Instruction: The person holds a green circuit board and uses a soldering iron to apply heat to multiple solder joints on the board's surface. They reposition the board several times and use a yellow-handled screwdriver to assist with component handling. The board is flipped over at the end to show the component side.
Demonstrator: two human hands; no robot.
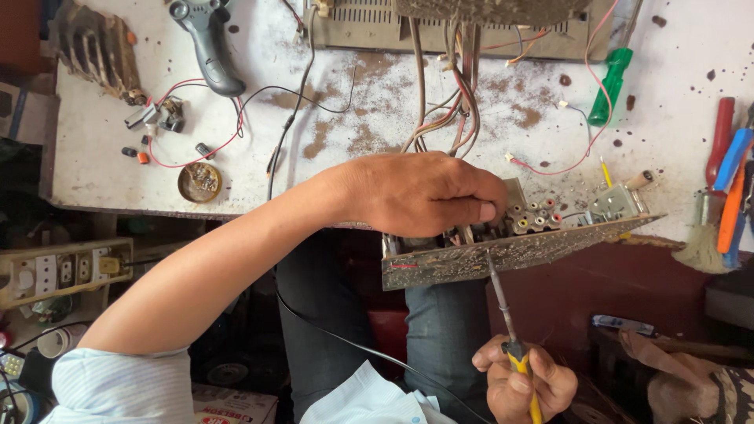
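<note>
Single head-worn view. The camera looked steeply down from above the person's lap, close to the circuit board (510, 247) near frame centre; beyond the board lay the bench (377, 118), below it the knees.

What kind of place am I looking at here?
Likely an electronics repair bench: the left hand steadies a circuit board, the right hand holds a soldering iron, and loose wires cross the stained table.

Matt, dusty circuit board (503, 259); worn tabletop (377, 118)
</note>
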